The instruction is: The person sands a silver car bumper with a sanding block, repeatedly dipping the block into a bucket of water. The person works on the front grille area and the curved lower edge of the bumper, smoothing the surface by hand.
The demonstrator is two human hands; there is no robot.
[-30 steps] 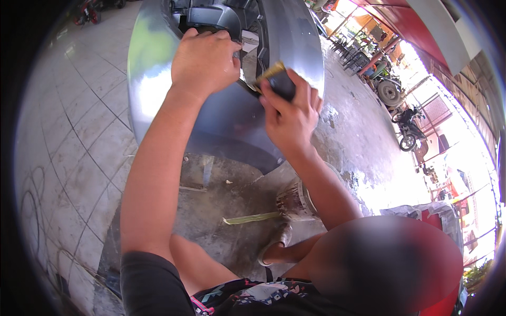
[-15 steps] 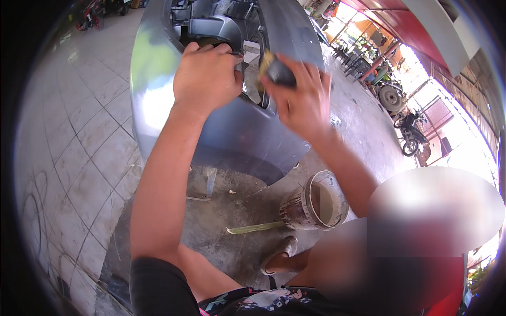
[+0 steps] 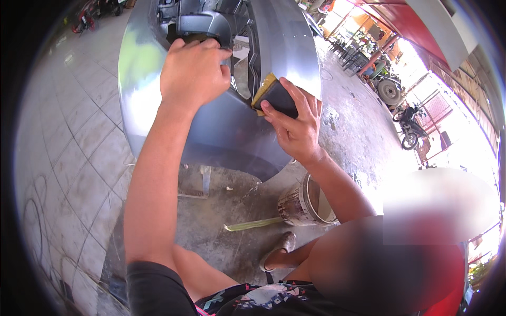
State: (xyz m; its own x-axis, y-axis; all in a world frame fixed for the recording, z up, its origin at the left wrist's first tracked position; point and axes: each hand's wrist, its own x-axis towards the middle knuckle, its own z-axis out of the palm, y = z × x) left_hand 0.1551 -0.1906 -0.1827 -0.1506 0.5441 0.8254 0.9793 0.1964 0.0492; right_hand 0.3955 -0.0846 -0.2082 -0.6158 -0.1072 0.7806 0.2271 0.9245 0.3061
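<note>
A grey car bumper [image 3: 211, 126] with a yellow-green patch on its left end lies before me. My left hand [image 3: 192, 71] is closed over the edge of its inner opening, the fingertips hidden behind the rim. In my right hand [image 3: 298, 121] is a black sanding block [image 3: 281, 99] with a yellow layer along its left side. Thumb and fingers clasp the block from either side. Its yellow side meets the bumper beside the lower right corner of the narrow opening.
Below the bumper, a stained bucket [image 3: 292, 205] stands on the floor by a pale green strip [image 3: 253, 224]. My foot [image 3: 279, 250] is near it. Farther right are a parked motorcycle [image 3: 410, 126] and a loose wheel [image 3: 389, 91]. Floor tiles [image 3: 79, 158] stretch left.
My right hand has brought the sanding block lower and slightly right along the bumper; it was blurred by motion before. The left hand keeps its hold while the whole view has shifted slightly.
</note>
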